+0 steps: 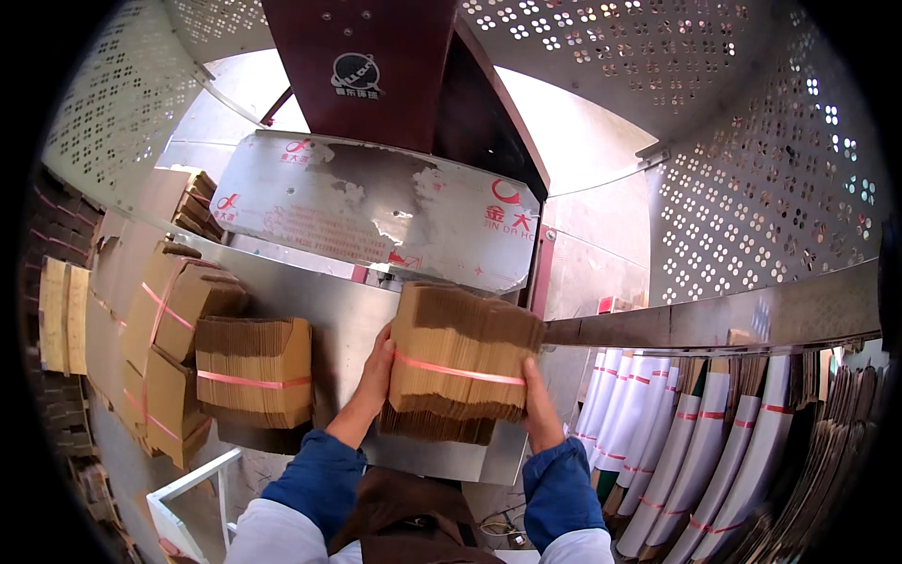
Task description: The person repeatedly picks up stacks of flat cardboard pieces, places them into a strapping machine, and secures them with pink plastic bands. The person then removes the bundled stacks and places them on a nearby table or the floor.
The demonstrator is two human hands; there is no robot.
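Note:
Between my hands is a bundle of folded brown cardboard pieces point(460, 343), bound round its middle by a pink strap point(460, 369). My left hand point(376, 367) presses on its left end, and my right hand point(538, 399) grips the right end. Part of another cardboard stack point(437, 428) shows just under its near edge; whether the two touch I cannot tell. A similar strapped bundle point(254, 362) sits to the left on the metal table point(352, 315). The undersides of the bundles and some fingertips are hidden.
A dark red machine point(376, 75) with a worn metal plate point(376, 207) stands beyond the table. Perforated metal guards point(733, 141) curve round both sides. More strapped cardboard bundles point(169, 348) lie at far left. White strapped bundles point(691, 461) stand at right; a white frame point(193, 489) is lower left.

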